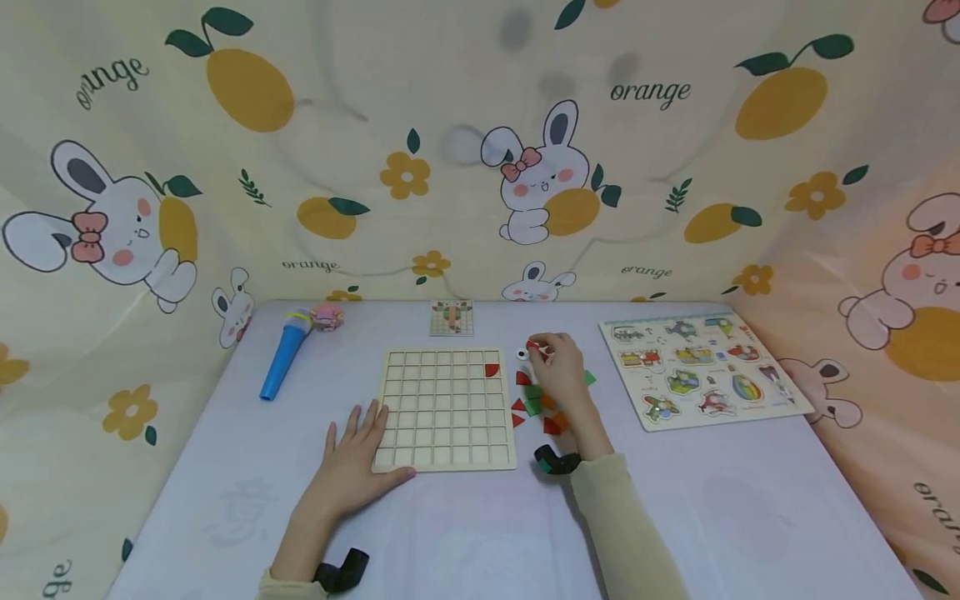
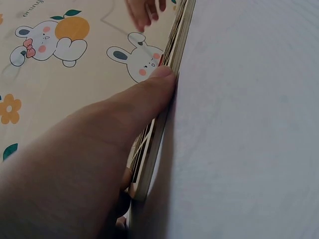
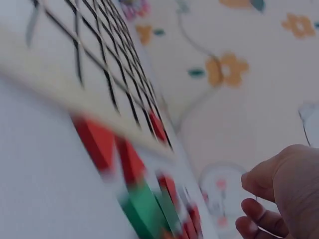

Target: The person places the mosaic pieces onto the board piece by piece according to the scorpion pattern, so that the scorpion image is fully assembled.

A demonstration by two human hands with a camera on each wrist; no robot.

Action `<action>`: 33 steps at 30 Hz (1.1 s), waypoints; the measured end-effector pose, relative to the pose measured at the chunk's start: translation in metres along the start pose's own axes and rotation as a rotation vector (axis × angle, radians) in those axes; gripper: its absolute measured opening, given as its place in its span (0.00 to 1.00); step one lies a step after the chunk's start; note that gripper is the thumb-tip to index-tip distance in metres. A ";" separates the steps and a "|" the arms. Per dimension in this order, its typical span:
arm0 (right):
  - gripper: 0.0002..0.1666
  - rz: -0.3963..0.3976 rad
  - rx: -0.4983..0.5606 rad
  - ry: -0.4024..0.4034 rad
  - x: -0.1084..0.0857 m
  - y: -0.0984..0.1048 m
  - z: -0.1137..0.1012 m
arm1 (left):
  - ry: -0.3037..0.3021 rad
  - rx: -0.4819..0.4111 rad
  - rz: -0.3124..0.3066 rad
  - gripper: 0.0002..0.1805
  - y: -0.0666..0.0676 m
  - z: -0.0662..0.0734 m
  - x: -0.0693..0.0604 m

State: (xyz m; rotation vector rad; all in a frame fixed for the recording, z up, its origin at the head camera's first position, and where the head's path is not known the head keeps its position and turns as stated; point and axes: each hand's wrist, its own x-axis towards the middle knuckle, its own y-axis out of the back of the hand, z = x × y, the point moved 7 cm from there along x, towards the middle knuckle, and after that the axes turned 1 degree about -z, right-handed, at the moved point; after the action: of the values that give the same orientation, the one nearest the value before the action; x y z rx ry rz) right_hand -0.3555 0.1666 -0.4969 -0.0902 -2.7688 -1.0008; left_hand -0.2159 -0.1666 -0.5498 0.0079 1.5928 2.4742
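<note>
A pale wooden grid board lies on the table, with one red quarter-round piece in a cell near its upper right corner. My left hand rests spread along the board's left side, and its thumb touches the near edge. Right of the board, my right hand hangs over loose red, green and orange pieces. A red piece shows at its fingertips in the head view. In the right wrist view, thumb and fingers stand slightly apart with no piece visible between them.
A small pattern card lies behind the board. At the back left are a blue toy microphone and a pink toy. An illustrated puzzle board lies to the right. Printed cloth hangs behind and beside the table.
</note>
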 end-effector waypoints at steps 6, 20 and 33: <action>0.20 -0.065 -0.072 -0.098 0.015 0.017 0.039 | 0.020 0.009 -0.006 0.68 0.000 -0.004 -0.003; 0.22 -0.187 -0.280 -0.045 0.033 -0.011 0.042 | 0.000 -0.013 -0.009 0.67 -0.001 0.001 0.000; 0.27 -0.291 -0.303 -0.008 0.045 -0.014 0.041 | 0.003 -0.007 -0.005 0.67 0.001 0.002 0.000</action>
State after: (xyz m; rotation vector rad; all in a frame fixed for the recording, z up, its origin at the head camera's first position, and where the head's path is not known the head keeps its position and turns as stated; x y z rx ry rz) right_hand -0.4078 0.1822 -0.5274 0.2731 -2.6643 -1.4886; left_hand -0.2156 -0.1654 -0.5484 0.0000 1.5837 2.4771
